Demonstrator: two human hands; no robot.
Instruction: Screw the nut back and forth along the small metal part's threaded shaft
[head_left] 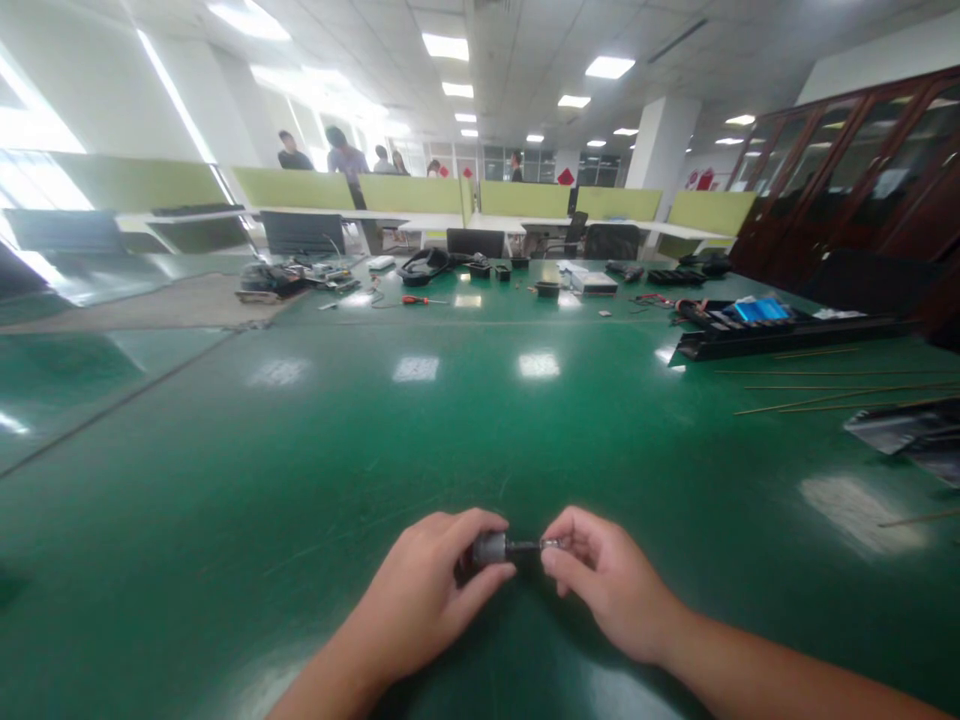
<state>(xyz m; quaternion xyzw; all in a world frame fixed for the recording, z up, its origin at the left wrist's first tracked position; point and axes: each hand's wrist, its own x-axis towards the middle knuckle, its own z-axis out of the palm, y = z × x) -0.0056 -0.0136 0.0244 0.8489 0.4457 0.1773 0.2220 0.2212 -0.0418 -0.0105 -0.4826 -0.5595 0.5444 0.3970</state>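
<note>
Low in the middle of the head view, my left hand (pixel 442 565) is wrapped round a dark grey cylinder (pixel 491 548), thumb below and fingers above. From its right end a thin dark shaft (pixel 523 547) sticks out level, toward my right hand (pixel 600 575). The thumb and fingers of that hand pinch a small shiny metal piece (pixel 551 543) at the shaft's far end. Whether this piece is part of the shaft or separate, I cannot tell. Both hands are just above the green tabletop (pixel 360 430). My left palm hides the cylinder's other end.
Across the table's far side lie a red screwdriver (pixel 416 300), a black headset-like item (pixel 425 266), a white box (pixel 594 283) and a pile of parts (pixel 285 278). On the right are a long black tray (pixel 787 335) and several thin rods (pixel 825 387). People stand beyond green partitions (pixel 292 188).
</note>
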